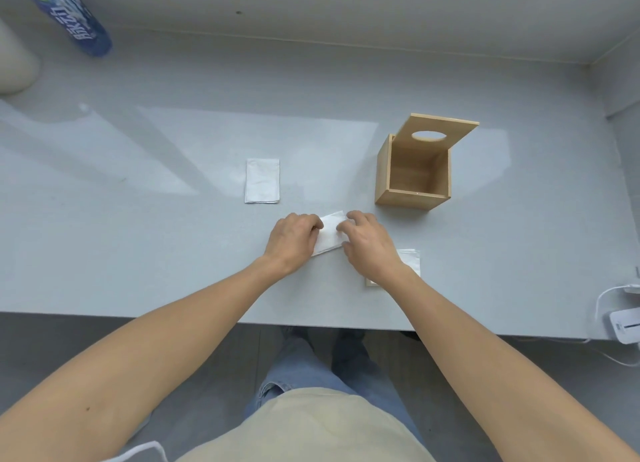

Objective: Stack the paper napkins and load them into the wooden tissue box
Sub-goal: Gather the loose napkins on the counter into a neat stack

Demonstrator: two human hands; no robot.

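Note:
A white folded paper napkin lies on the grey table between my hands. My left hand grips its left end and my right hand pinches its right side. A second folded napkin lies flat farther back and to the left. A third napkin shows partly behind my right wrist, on top of a small pale block. The wooden tissue box stands at the right with nothing inside it. Its lid with an oval hole is tipped back.
A blue labelled bottle lies at the far left back corner, beside a pale rounded object. A white device with a cable sits at the table's right front edge. The table's front edge runs just below my forearms.

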